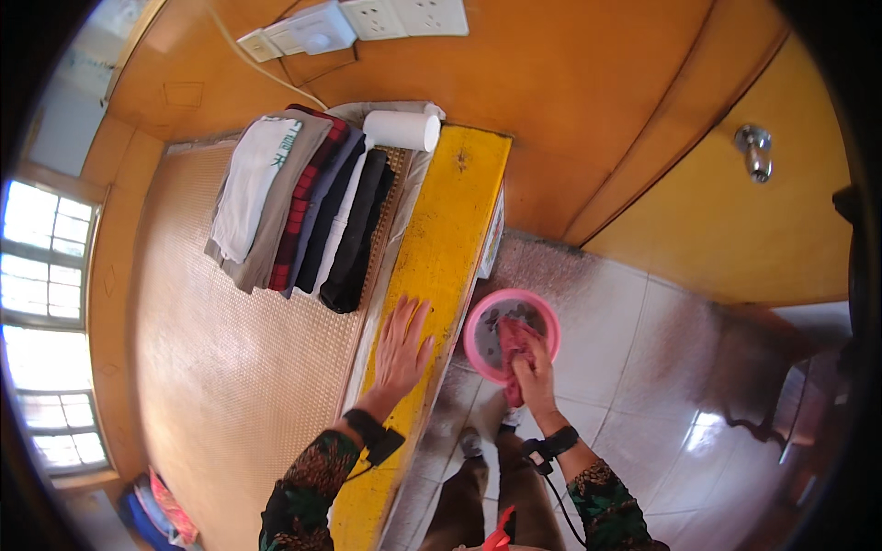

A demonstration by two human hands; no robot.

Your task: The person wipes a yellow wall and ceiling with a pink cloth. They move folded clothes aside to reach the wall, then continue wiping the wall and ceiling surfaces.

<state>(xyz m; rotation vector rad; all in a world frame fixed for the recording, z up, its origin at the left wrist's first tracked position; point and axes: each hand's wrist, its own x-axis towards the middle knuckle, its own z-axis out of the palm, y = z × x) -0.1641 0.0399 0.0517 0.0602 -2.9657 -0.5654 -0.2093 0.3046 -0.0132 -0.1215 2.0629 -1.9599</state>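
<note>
My left hand (pixel 401 352) is spread with its fingers apart, over or resting on the yellow wooden bed edge (pixel 443 197); it holds nothing. To the right, my right hand (pixel 536 370) grips a crumpled red cloth (pixel 516 341). The cloth hangs above a pink basin (pixel 472 323) on the tiled floor, and its lower end falls past the basin's near rim. Inside the basin, a grey bottom with dark shapes shows; I cannot tell whether it holds water.
A woven mat (pixel 197 367) covers the bed at left. Folded clothes (pixel 312 211) lie in a row on it, near a white roll (pixel 401 130). Wall sockets (pixel 372 18) are above. A yellow door (pixel 735 220) stands at right, and dark furniture (pixel 795 413) is beyond the tiles.
</note>
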